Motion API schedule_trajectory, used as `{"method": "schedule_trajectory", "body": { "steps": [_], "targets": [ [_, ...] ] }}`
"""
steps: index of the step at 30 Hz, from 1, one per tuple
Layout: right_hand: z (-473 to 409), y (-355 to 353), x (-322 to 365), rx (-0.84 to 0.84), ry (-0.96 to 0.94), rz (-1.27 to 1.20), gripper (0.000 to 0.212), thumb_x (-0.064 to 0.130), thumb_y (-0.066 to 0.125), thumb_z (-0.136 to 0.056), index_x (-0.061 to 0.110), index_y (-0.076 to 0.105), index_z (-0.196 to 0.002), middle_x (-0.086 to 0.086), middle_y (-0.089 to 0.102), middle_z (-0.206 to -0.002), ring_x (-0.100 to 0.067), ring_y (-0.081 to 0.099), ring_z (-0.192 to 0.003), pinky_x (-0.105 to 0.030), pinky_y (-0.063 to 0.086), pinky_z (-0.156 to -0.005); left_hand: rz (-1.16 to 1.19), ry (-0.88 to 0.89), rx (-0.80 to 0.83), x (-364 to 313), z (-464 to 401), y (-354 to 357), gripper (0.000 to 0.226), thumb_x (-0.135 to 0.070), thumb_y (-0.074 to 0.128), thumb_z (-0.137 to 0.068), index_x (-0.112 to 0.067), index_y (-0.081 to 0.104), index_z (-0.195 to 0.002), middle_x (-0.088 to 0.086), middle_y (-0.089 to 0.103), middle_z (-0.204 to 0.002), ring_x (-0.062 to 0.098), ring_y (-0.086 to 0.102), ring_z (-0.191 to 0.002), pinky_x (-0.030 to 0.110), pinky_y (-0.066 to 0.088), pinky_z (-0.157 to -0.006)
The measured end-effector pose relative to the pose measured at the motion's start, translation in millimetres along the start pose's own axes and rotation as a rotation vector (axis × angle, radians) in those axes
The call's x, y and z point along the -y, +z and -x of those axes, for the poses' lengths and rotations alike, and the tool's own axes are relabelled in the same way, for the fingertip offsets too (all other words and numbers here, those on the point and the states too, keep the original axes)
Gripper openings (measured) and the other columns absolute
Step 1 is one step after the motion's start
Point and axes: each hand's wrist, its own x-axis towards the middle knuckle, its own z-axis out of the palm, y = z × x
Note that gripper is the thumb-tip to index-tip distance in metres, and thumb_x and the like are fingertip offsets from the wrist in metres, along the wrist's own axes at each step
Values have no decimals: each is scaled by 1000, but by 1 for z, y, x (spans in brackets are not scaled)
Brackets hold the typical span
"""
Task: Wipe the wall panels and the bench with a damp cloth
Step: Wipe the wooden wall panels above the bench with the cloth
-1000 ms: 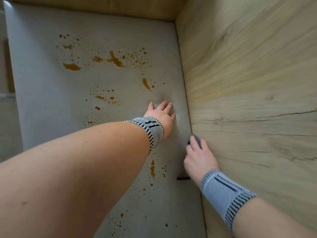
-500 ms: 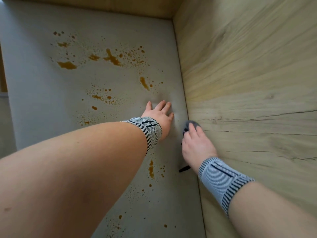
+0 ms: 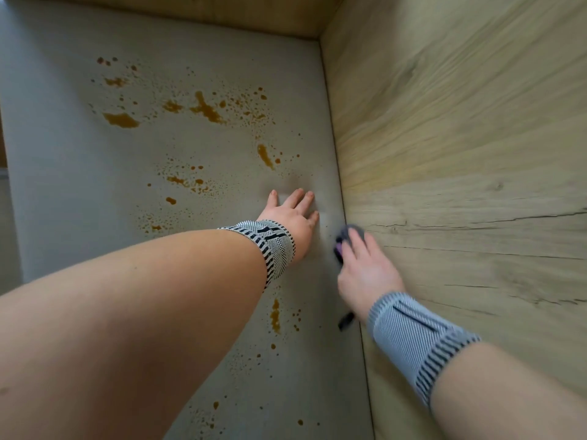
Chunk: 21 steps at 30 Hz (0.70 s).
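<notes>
Now the right hand (image 3: 365, 271) grips a small grey cloth (image 3: 344, 238) at the seam where the stained grey bench (image 3: 79, 201) meets the wood wall panel (image 3: 460, 154); the left hand (image 3: 290, 217) presses flat, fingers straight. Better to wipe outward across the brown splatter (image 3: 203, 108).

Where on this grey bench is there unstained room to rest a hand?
Free: the grey bench along its left edge, left of the brown stains. Crowded: the strip by the wood wall panel, where the left hand presses flat and the right hand holds a dark cloth.
</notes>
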Motion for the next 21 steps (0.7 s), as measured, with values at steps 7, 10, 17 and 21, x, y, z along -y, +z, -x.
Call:
{"method": "schedule_trajectory", "body": {
  "steps": [7,10,17,21],
  "targets": [
    [-1,-21,-31,-108,145,-45,50,29,24,-104,10,36,-148,-18,-1,-162,-41,-11,-147,-56,-4,-117,12,4,47,-1,3,-9,79,-27,52,-98,-22,2,-159,9,-18,-164,28,-15,-151,62,4,-119],
    [36,-30,-42,-95,162,-56,50,27,22,-104,9,33,-149,-18,-2,-162,-39,-11,-147,-55,-5,-117,116,-38,88,-8,14,-31,85,-24,57,-95,-21,-1,-158,6,-17,-164,26,-13,-152,58,7,-120],
    [126,-65,-75,-176,275,-110,51,23,21,-105,5,20,-152,-15,-1,-162,-37,-12,-148,-51,-6,-117,343,96,-166,-63,85,-91,83,-31,45,-101,-16,-15,-156,1,-23,-163,22,-13,-151,49,4,-123],
    [189,-84,-95,-271,357,-104,61,24,-6,-96,2,1,-152,-14,-1,-163,-35,-11,-148,-49,-5,-118,451,182,-321,-98,126,-132,81,-29,44,-101,-17,-14,-156,-2,-22,-163,20,-15,-151,48,3,-122]
  ]
}}
